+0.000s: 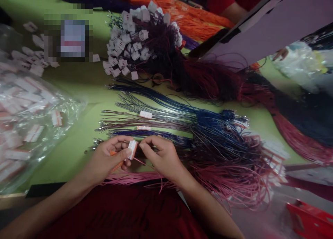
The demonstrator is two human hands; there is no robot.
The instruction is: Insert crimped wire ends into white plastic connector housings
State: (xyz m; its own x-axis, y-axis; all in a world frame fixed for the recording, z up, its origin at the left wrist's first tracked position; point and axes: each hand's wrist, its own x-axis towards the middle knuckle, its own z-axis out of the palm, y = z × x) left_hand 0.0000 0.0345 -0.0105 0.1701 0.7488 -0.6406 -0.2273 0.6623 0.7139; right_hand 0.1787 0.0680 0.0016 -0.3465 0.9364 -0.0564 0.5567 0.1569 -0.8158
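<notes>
My left hand pinches a white and orange connector housing between thumb and fingers. An orange strip also lies in that palm. A pink wire runs out from the connector's lower side. Just right of the connector, my right hand has thumb and forefinger pressed together; whatever they grip is too small to make out. Beyond the hands, two more connectors, a white one and an orange-edged one, rest on rows of wires with bare terminals. Pink wires lie close to my body.
A clear plastic bag of connectors fills the left side. At the back are a heap of white plugs on dark red wires and orange wires. A blue-black bundle lies right. Another person's arm shows behind a pale panel.
</notes>
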